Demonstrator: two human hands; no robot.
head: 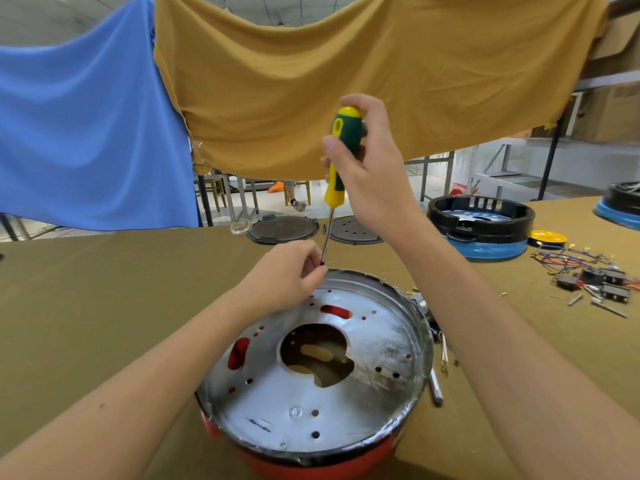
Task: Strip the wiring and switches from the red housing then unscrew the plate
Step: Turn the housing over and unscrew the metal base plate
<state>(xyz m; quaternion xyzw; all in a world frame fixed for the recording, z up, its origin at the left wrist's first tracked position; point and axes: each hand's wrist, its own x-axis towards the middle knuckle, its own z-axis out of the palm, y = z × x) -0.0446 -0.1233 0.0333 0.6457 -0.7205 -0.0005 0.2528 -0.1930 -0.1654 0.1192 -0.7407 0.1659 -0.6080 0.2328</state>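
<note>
Red housing [311, 462] sits upside down on the surface [104, 306] at the near edge, just in front of the person, with a round silver plate [346, 393] covering its top; the plate has a large irregular hole in the middle and many small holes through which red shows. Above its far rim, the right hand [370, 168] grips the green and yellow handle of a screwdriver [337, 161], held nearly upright with its shaft pointing down. The left hand [287, 275] has its fingers curled at the screwdriver's tip, pinching there just over the plate's far edge; whether a screw sits between the fingertips is too small to tell. To the right, well apart from the housing, a pile of wires and black switches [588, 271] lies loose on the surface. Further back stand a black and blue ring-shaped housing [481, 230] and two dark round lids [282, 230].
</note>
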